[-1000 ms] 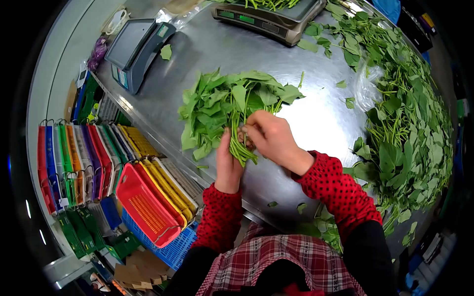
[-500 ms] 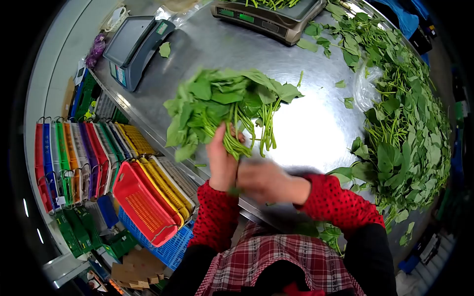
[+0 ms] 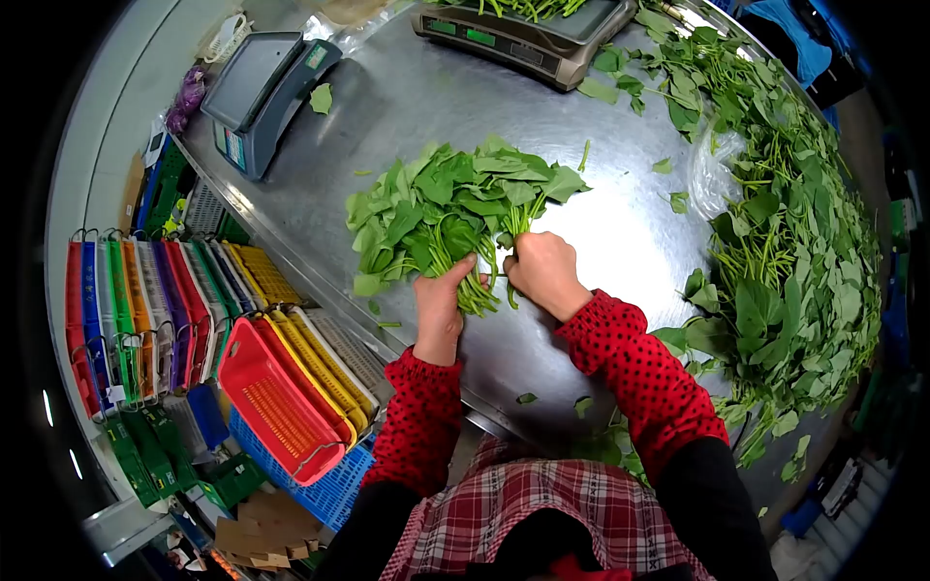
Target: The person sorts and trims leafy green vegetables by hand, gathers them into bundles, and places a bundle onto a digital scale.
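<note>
A bunch of leafy green stems [image 3: 426, 208] lies over the middle of the steel table, leaves pointing away from me and cut stem ends towards me. My left hand [image 3: 441, 312] is closed round the stems on its left side, thumb on top. Against the stems on the right, my right hand [image 3: 545, 274] is closed, fingers curled round some of them; part of its grip is hidden. Loose leaf bits [image 3: 526, 398] lie on the table near my apron.
A large heap of the same greens [image 3: 804, 281] covers the right side, with a clear plastic bag [image 3: 715, 174] beside it. Two scales stand at the back: a grey one [image 3: 266, 97] and one bearing greens [image 3: 504, 44]. Coloured baskets [image 3: 281, 397] hang at the left edge.
My right hand, blurred beside my left wrist before, has moved up and right onto the right-hand stems. My left hand keeps its hold. Leaf bits now show on the table near my apron.
</note>
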Demonstrator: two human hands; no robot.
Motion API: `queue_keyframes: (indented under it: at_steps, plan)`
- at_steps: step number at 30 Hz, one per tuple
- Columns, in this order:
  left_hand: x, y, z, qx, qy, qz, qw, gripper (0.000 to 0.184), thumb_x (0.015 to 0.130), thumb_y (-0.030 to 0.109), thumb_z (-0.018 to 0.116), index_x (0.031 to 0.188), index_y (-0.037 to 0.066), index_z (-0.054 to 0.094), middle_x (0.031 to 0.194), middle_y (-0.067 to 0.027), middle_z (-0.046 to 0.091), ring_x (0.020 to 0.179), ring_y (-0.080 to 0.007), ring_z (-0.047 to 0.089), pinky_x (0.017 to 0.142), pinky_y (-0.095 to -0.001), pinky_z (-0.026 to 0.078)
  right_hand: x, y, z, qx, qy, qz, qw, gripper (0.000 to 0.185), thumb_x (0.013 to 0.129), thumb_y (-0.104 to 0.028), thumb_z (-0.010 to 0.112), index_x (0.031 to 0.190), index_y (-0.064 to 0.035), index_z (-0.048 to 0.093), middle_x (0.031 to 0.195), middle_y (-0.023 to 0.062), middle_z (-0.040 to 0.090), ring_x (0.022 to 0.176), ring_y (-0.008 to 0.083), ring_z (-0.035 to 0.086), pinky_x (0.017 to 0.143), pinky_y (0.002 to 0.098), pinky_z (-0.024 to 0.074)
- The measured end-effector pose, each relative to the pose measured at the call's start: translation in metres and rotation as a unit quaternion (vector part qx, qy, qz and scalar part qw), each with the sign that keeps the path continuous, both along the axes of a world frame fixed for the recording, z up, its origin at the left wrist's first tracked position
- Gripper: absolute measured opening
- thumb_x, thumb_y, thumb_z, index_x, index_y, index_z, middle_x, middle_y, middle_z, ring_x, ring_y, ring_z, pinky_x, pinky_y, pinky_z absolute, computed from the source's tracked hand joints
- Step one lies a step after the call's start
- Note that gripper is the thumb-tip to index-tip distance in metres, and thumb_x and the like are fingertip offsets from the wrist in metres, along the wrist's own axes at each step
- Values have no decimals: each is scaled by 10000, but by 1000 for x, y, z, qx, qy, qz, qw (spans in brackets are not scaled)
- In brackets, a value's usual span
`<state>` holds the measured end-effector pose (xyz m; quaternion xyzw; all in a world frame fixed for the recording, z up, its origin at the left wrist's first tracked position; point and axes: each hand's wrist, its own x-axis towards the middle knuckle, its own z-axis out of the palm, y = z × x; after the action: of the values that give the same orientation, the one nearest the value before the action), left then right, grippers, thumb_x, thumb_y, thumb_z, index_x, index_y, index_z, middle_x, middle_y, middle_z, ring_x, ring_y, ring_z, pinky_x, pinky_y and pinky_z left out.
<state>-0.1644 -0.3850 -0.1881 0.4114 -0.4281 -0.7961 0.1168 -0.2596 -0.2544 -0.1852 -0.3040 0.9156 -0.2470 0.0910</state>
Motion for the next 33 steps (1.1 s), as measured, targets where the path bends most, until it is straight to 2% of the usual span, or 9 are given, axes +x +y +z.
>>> queue_keyframes:
  at_steps: [9, 13, 16, 19, 23, 25, 26, 30, 33]
  plan:
    - [-1, -4, 26, 11, 56, 104, 993, 176, 844, 61, 675, 963, -56, 615, 844, -128, 662, 611, -196, 626, 533, -298, 526, 9, -5, -3, -5, 14, -44, 999, 164, 682, -160, 693, 622, -16, 641, 590, 183, 607, 566, 366, 629, 535, 450, 512]
    - [-4, -1, 42, -135, 132, 144, 971, 197, 805, 30, 706, 958, -51, 612, 814, -103, 649, 608, -188, 625, 539, -294, 522, 12, -1, 3, -19, 9, -43, 999, 133, 672, -127, 671, 624, -7, 640, 590, 192, 607, 563, 366, 629, 526, 454, 511]
    - [-2, 3, 8, -79, -29, -8, 996, 190, 774, 7, 716, 935, -46, 631, 796, -88, 655, 583, -188, 625, 501, -296, 520, 13, -4, -1, -16, 9, -61, 998, 166, 687, -157, 659, 626, -4, 641, 600, 200, 615, 550, 371, 623, 530, 465, 510]
    - [0, 16, -2, -69, -7, 0, 998, 158, 764, -22, 702, 911, -49, 650, 800, -82, 665, 582, -163, 616, 485, -283, 499, 16, 0, 4, -9, -14, -82, 996, 204, 702, -190, 656, 644, 3, 627, 594, 201, 615, 549, 377, 621, 536, 461, 511]
    - [-3, 26, -3, -90, -12, -44, 995, 164, 757, -15, 722, 904, -48, 657, 788, -69, 662, 580, -144, 601, 479, -275, 484, 24, 10, -8, -216, -109, -144, 960, 191, 746, -151, 639, 687, 18, 573, 591, 173, 621, 532, 335, 628, 529, 413, 507]
    - [-8, 28, 0, -103, -14, -45, 994, 167, 763, 0, 728, 905, -52, 657, 802, -63, 666, 584, -128, 588, 478, -264, 462, 30, 12, -3, -411, -343, -145, 832, 143, 785, -75, 620, 726, 29, 543, 671, 97, 643, 516, 218, 613, 514, 367, 492]
    - [-9, 29, 2, -106, -22, -38, 993, 164, 768, 7, 729, 905, -52, 659, 804, -61, 668, 589, -122, 584, 477, -259, 452, 30, 17, 1, -420, -424, -133, 791, 126, 807, -23, 606, 752, 41, 512, 729, 37, 618, 618, 121, 596, 565, 309, 497]
    - [-11, 26, -7, -142, -37, -42, 988, 185, 766, 30, 741, 910, -57, 665, 818, -71, 677, 625, -130, 598, 530, -275, 475, 33, 45, 4, -336, -445, 31, 829, 65, 817, -44, 588, 843, 15, 580, 1167, 132, 621, 1031, 189, 602, 879, 303, 468]
    - [-8, 11, -36, -240, -48, -78, 967, 269, 742, 84, 776, 941, -61, 668, 848, -79, 690, 675, -144, 622, 600, -296, 506, 55, 80, 29, -247, -216, 228, 917, 82, 706, -85, 643, 751, -24, 612, 1218, 191, 584, 1079, 331, 571, 899, 399, 465]
